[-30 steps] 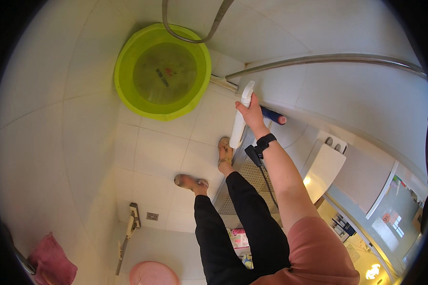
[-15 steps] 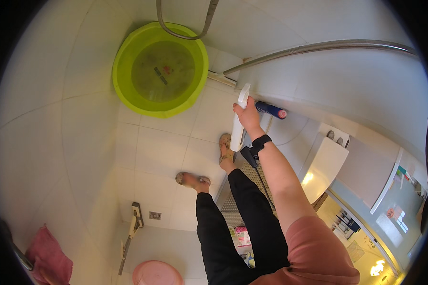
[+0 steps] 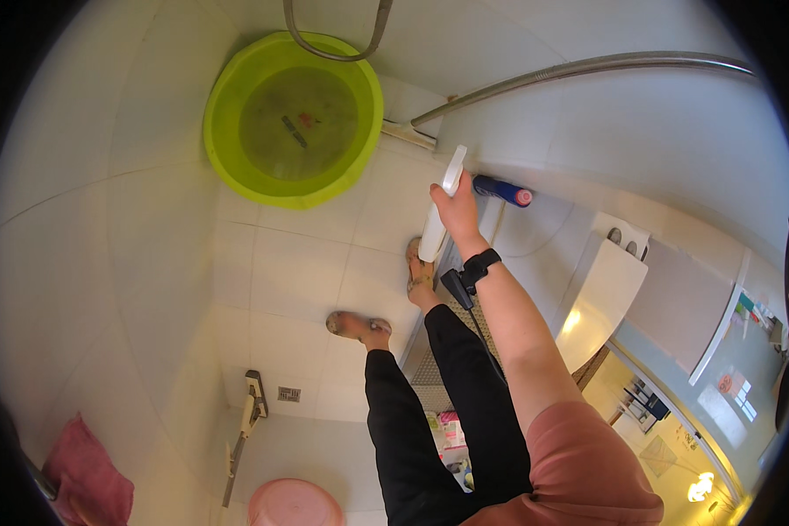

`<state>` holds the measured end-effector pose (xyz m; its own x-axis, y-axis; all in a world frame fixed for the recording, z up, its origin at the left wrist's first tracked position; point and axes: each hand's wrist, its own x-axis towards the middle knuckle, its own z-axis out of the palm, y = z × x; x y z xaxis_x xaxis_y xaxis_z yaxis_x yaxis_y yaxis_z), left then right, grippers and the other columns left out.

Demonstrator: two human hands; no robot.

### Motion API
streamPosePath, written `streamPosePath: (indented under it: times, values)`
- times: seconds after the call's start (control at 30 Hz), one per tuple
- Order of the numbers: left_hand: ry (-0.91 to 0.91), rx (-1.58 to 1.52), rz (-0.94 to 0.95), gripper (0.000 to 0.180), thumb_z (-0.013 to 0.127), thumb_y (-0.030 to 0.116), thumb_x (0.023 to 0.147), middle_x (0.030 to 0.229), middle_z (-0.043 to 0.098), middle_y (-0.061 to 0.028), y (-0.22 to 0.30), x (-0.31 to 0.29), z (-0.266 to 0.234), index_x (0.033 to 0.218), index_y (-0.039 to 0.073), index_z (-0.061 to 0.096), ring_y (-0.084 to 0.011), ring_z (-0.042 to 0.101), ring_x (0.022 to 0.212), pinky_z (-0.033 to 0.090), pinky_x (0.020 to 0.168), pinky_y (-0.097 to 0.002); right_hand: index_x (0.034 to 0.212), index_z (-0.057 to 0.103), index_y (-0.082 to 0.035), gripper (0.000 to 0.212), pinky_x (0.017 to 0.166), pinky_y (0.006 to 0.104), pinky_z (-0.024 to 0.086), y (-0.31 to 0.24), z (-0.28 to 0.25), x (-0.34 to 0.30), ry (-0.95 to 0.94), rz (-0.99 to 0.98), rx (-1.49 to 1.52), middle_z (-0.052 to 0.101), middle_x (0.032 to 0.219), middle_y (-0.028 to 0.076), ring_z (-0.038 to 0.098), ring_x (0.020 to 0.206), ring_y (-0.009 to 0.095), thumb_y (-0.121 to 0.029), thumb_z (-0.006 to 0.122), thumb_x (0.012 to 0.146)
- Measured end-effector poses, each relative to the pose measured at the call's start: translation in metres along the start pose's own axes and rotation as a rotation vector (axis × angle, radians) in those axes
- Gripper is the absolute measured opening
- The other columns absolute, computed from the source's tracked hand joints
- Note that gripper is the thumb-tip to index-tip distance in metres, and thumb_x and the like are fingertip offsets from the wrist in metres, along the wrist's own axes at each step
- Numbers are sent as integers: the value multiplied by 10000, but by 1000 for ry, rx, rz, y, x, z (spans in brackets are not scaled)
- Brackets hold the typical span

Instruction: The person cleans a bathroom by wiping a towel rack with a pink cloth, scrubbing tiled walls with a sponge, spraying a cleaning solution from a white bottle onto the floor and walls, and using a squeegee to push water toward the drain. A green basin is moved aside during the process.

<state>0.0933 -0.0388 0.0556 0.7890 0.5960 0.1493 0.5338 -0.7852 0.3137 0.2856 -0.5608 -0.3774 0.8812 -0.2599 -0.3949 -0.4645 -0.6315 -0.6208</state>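
Note:
My right hand (image 3: 457,209) is wrapped around the neck of a white spray bottle (image 3: 433,235). The bottle is tilted, its spray head (image 3: 455,167) pointing away from me and its base hanging over my right foot. A dark strap with a black device (image 3: 473,272) is on my right wrist. Just right of the hand, a dark blue bottle or can with a pink end (image 3: 502,190) lies on its side on a pale ledge. I do not see my left hand.
A big lime-green tub (image 3: 228,162) with cloudy water and small items stands at the far wall. A metal hose (image 3: 587,64) runs along the right wall. A floor drain (image 3: 289,394), a squeegee-like tool (image 3: 245,430), a pink basin (image 3: 295,507) and a pink cloth (image 3: 88,469) are nearer.
My right hand and the spray bottle have moved slightly away from me, with the grip kept. The whole view has shifted a little.

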Motion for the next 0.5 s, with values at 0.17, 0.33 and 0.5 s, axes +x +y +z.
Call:
streamPosePath:
  times: [0.17,0.33,0.5]
  values:
    - [54,-6,72,197,590,194,858,762,631,-106,5,-1,5,829,1,617,-200,594,691,492,646,-344,1247,390,-59,591,748,434,480,-5,1,6,-7,33,36,647,940,208,622,871,385,-319,628,773]
    - [51,-71,56,160,587,143,851,805,642,-135,17,-2,10,846,-11,633,-228,587,695,474,642,-355,1137,468,-47,486,715,432,485,-11,3,-9,73,20,-16,653,878,198,627,815,388,-318,644,773]
    - [89,-75,-43,182,580,146,854,818,641,-166,16,-2,10,849,-28,634,-238,587,703,471,642,-357,1119,484,-47,467,714,435,489,-2,2,-34,78,33,29,653,885,203,629,817,386,-314,653,775]
